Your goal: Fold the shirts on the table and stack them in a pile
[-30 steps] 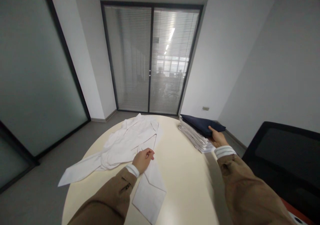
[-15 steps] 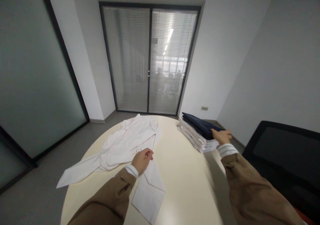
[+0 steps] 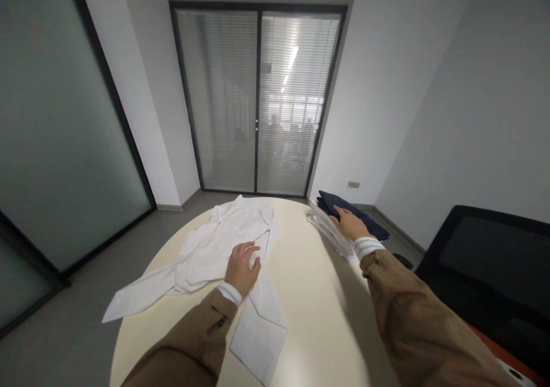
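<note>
A white shirt (image 3: 215,243) lies spread over the left part of a round cream table (image 3: 309,295), one sleeve hanging past the left edge. My left hand (image 3: 241,268) rests flat on it near its front edge, fingers stretched out. At the table's far right stands a stack of folded white garments (image 3: 329,232) topped by a folded dark navy garment (image 3: 344,206). On that navy piece lies my right hand (image 3: 349,225), palm down, fingers extended and holding nothing.
A black chair back (image 3: 485,261) stands close at the right. Glass doors with blinds (image 3: 258,100) close the far wall, and a frosted glass partition (image 3: 51,123) runs along the left. Grey floor surrounds the table.
My left hand has uncurled and now lies flat on the shirt. My right hand has slid from the stack's near right edge up onto the navy garment, toward the left.
</note>
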Demonstrator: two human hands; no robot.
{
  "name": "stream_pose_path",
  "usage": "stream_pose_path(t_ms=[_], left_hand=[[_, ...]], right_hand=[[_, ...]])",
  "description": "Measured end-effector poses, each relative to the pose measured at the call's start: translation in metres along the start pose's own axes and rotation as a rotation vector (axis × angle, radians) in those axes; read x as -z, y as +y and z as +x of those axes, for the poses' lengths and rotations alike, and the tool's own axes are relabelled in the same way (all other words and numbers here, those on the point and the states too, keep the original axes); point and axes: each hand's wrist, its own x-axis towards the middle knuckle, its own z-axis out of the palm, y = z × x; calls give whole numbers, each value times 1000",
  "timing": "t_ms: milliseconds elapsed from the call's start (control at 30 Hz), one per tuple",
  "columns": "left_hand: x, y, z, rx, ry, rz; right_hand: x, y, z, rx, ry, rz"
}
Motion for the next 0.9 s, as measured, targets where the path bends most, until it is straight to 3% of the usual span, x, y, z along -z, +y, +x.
stream_pose_path(t_ms=[100,233,400,533,667,900], left_hand=[[-2,-2,-4,69,-33,181],[-7,-3,-10,163,-193,252],[-8,-2,-11,183,-243,272],[-7,-2,-10,182,-249,266],[-7,-2,-11,174,-242,258],[-8,-1,-11,171,-246,263]], right_hand=[[-6,-3,-4,42,-74,-51],[11,-14,-6,41,-46,-150],[33,-21,-6,-81,102,-161],[24,-23,-11,-36,210,-227],[12,-27,-11,-50,225,-235],[16,-33,11,-57,185,-167]])
